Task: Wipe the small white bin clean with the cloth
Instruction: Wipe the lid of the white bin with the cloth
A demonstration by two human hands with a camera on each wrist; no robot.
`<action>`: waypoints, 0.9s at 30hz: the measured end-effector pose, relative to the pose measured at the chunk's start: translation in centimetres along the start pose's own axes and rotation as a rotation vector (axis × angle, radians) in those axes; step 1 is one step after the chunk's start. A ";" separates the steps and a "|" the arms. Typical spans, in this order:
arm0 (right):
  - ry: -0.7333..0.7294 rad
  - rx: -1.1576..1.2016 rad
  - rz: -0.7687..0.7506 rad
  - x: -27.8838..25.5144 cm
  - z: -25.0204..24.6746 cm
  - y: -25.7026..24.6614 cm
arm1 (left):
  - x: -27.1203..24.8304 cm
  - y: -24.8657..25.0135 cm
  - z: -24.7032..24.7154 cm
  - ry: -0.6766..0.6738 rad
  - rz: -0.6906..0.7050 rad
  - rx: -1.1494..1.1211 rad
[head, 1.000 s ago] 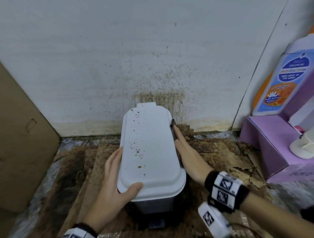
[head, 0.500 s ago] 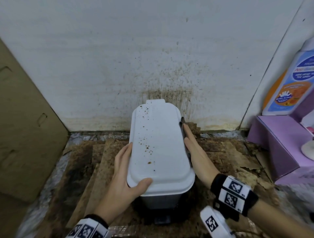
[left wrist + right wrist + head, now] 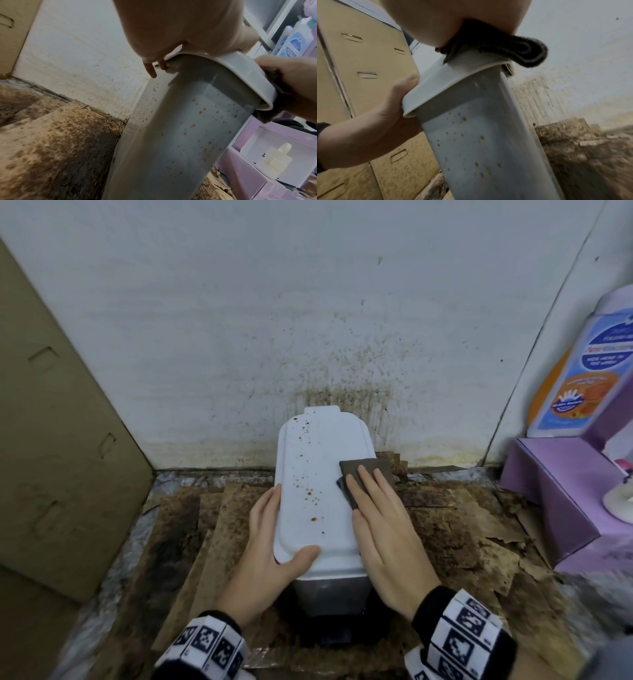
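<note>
The small white bin stands on the floor against the wall, its lid and grey sides dotted with brown spots. My left hand grips the lid's near left corner, thumb on top and fingers down the side. A folded dark grey cloth lies on the lid's right edge and hangs over it. My right hand presses flat on the cloth with straight fingers.
A white wall splattered with brown rises right behind the bin. Stained, torn cardboard covers the floor. A cardboard box stands at the left. At the right are a purple box and a labelled bottle.
My right hand has moved from the bin's right side up onto the lid, with the cloth now spread under its fingers. The left hand has kept its grip.
</note>
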State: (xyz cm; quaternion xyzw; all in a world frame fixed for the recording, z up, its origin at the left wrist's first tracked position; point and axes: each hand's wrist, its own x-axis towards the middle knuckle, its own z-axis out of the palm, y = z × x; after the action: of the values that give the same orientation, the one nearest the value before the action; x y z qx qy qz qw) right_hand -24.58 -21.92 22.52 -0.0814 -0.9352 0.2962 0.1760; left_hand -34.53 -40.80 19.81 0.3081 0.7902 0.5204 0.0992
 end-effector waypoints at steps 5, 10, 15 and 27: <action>-0.120 -0.302 -0.040 1.6 -0.3 -2.1 | 0.1 0.0 -0.2 -0.022 -0.001 -0.001; -0.293 -0.068 0.018 2.3 -2.6 -2.5 | 0.2 -0.3 -0.6 -0.066 -0.001 0.066; -0.309 -0.068 -0.054 2.4 -4.6 -0.2 | 0.0 -0.3 -1.2 -0.097 -0.034 0.047; -0.325 -0.407 -0.129 3.0 -2.9 -0.6 | 0.0 -0.9 -3.2 -0.216 -0.026 0.010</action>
State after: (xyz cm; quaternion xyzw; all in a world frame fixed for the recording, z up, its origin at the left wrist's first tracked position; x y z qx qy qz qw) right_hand -26.28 -20.10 25.87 -0.0067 -0.9948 0.0995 0.0222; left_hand -36.45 -43.47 20.47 0.3527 0.7815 0.4787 0.1891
